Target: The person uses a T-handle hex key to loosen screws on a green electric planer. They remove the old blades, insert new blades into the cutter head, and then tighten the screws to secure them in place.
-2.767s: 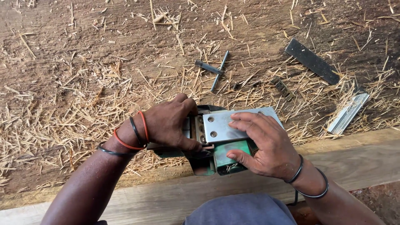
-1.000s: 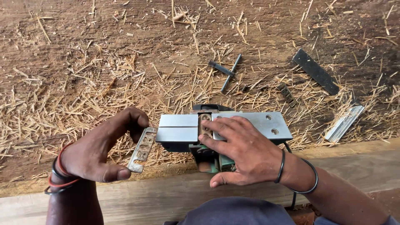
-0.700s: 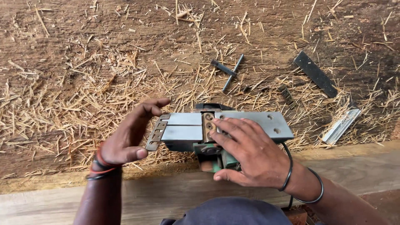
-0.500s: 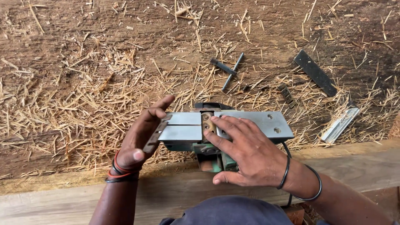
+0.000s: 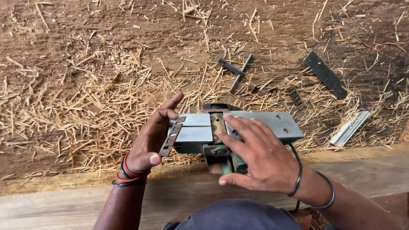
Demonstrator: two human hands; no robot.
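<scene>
Head view: an upturned electric planer (image 5: 238,132) is steadied on the wooden worktop (image 5: 85,204) by the right hand (image 5: 260,157), laid flat and open across its sole. A thin slotted metal plate (image 5: 170,139), judged light, stiff and sharp-edged, is pinched by its edges in the left hand (image 5: 149,140).

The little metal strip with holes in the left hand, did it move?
Yes. The slotted metal strip, held in the left hand, came right, from beside the upturned planer to against its left end, partly overlapping the grey sole.
</scene>
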